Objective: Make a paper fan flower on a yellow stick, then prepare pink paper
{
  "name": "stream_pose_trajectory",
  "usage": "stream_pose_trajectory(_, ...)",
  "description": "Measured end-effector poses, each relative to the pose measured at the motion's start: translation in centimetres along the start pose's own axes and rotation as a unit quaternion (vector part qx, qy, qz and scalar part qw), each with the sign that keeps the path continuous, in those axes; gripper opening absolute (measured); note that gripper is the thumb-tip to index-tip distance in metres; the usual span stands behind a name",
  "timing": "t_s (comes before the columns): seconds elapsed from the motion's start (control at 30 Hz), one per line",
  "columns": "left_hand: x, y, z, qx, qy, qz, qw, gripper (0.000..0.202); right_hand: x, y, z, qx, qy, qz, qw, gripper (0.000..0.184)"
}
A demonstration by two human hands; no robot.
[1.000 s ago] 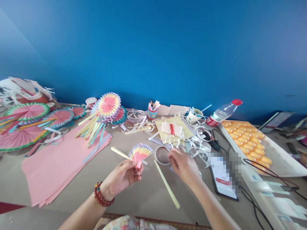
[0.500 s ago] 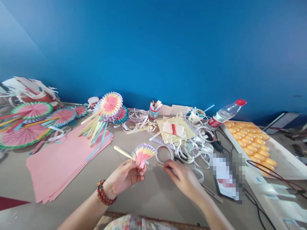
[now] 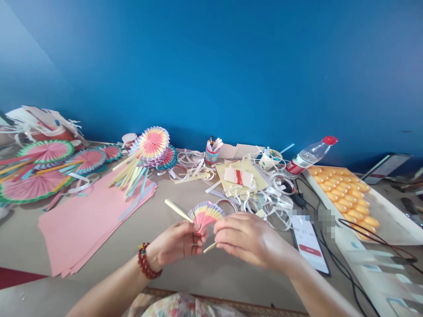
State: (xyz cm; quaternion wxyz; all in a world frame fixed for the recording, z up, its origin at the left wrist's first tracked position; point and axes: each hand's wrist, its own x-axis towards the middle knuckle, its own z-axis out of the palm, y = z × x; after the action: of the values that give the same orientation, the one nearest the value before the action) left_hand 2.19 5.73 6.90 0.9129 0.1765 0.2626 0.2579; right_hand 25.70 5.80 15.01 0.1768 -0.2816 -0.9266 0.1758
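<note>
Got a plain, bright-blue wall (image 3: 211,75) way beyond the right hand (image 3: 254,240), paler far leftward, plus flat, grey-brown tabletop (image 3: 205,273) underneath.

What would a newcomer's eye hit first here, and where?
Probably the vivid blue wall filling the upper part, then the small pleated paper fan held in the left hand at lower centre. Close by on its right, the right hand holds a pale yellow strip. The red-capped plastic bottle stands out at back right.
</note>
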Motion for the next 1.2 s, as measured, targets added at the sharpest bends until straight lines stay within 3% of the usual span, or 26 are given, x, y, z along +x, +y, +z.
stream_pose_trajectory(0.13,0.0,0.0,0.1,0.0,0.015,-0.002,1.0,0.015,0.8,0.4,-0.4,0.002,-0.016,-0.022,1.0,0.018)
stream_pose_trajectory(0.47,0.2,-0.1,0.1,0.021,-0.003,-0.022,1.0,0.016,1.0,2.1,-0.8,0.093,-0.037,0.003,0.995,0.016)
stream_pose_trajectory(0.93,-0.2,-0.1,0.4,0.069,-0.027,-0.065,0.995,0.019,2.0,2.9,-0.9,0.09,-0.137,-0.007,0.986,0.019)
stream_pose_trajectory(1.2,0.1,-0.2,0.7,0.074,-0.024,-0.072,0.994,0.02,2.2,2.7,-1.2,0.095,-0.155,0.003,0.983,0.028)
